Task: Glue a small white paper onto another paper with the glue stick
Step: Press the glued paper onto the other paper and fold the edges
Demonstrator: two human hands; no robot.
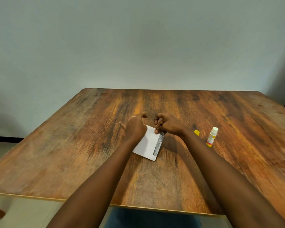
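The white paper (pixel 148 143) is lying on the table (pixel 72 145), pinched at its top by the left hand (pixel 135 129) and right hand (pixel 169 125). If it is nudged, it could be stuck on crooked. The open glue stick (pixel 212 137) could be knocked over.

The tabletop (pixel 179 170) looks like wood or a wood-look laminate, brown with dark streaked grain, smooth with a faint sheen, and its near edge is a pale band. The white paper (pixel 149 143) is thin and matt, plain on its face, with a strip of grey print showing along one edge from a sheet beneath. The glue stick (pixel 212 137) is smooth plastic with a white top and a yellow and red label. Its yellow cap (pixel 196 132) looks like glossy plastic. The wall (pixel 138 43) behind is matt and pale.
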